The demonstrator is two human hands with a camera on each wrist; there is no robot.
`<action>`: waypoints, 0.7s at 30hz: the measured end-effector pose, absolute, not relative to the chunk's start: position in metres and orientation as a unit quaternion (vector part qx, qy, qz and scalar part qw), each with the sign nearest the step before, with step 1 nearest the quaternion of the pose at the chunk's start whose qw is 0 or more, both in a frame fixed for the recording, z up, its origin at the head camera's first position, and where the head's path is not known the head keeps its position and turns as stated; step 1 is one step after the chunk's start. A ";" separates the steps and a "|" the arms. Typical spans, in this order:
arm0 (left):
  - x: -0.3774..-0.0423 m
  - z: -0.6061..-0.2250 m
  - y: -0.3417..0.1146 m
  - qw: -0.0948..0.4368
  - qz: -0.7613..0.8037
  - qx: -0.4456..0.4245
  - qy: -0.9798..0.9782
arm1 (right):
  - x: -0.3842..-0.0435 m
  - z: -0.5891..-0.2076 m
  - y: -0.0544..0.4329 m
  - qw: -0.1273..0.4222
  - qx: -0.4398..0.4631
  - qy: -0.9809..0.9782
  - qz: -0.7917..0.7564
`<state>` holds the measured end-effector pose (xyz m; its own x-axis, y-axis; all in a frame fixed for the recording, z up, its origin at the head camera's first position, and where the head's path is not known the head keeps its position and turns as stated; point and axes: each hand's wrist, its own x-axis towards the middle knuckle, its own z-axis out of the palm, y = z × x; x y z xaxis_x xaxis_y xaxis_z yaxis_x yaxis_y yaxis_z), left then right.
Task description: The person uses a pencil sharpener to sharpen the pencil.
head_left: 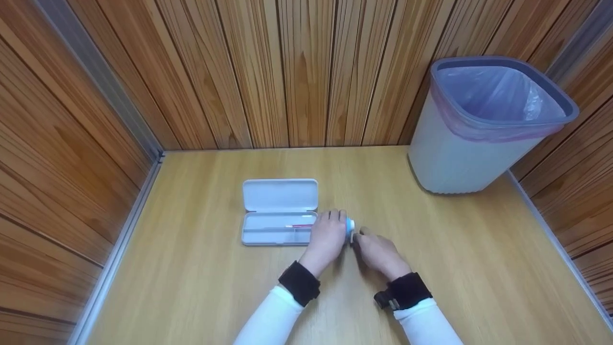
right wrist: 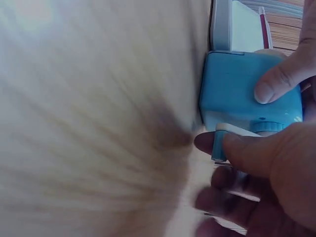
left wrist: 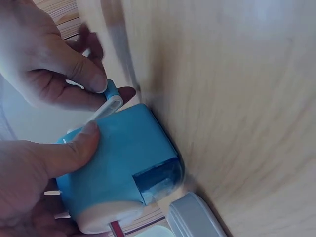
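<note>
A blue crank pencil sharpener is gripped by my left hand, whose thumb lies across its top in both wrist views. My right hand pinches the blue knob of the sharpener's white crank between thumb and forefinger. A red pencil sticks out of the sharpener on the side away from the crank. In the head view the pencil's outer end reaches over an open grey pencil case, just left of my left hand. The pencil's point is hidden inside the sharpener.
A waste bin with a pinkish liner stands at the back right of the wooden table. Wood-panelled walls close off the back and both sides. The pencil case's lid lies folded back toward the rear wall.
</note>
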<state>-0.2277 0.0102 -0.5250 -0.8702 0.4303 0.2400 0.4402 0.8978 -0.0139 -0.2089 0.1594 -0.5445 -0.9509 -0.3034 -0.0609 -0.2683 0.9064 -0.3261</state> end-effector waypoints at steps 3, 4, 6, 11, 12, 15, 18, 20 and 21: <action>-0.228 -0.524 0.012 0.118 -0.011 -0.217 -0.969 | -0.208 -0.541 0.161 0.066 -0.151 0.971 -0.171; -0.228 -0.524 0.013 0.121 -0.009 -0.215 -0.969 | -0.207 -0.540 0.161 0.067 -0.155 0.971 -0.172; -0.227 -0.524 0.014 0.124 -0.009 -0.213 -0.969 | -0.206 -0.537 0.163 0.070 -0.165 0.969 -0.172; -0.228 -0.524 0.016 0.123 -0.008 -0.206 -0.971 | -0.207 -0.529 0.166 0.086 -0.170 0.966 -0.175; -0.228 -0.524 0.016 0.126 -0.007 -0.205 -0.970 | -0.207 -0.528 0.167 0.096 -0.159 0.965 -0.186; -0.227 -0.524 0.017 0.136 0.000 -0.204 -0.969 | -0.206 -0.525 0.168 0.113 -0.132 0.961 -0.215; -0.227 -0.526 0.018 0.155 0.006 -0.206 -0.966 | -0.206 -0.521 0.168 0.118 -0.131 0.959 -0.223; -0.227 -0.527 0.018 0.170 0.008 -0.205 -0.964 | -0.205 -0.518 0.168 0.113 -0.146 0.958 -0.218; -0.227 -0.528 0.017 0.180 0.008 -0.205 -0.962 | -0.204 -0.517 0.168 0.112 -0.151 0.957 -0.219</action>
<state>-0.2269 0.0175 -0.5277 -0.8516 0.3967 0.3427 0.3912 0.9160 -0.0884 -0.2042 0.1680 -0.5165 -0.9292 -0.3384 -0.1487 -0.2401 0.8584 -0.4533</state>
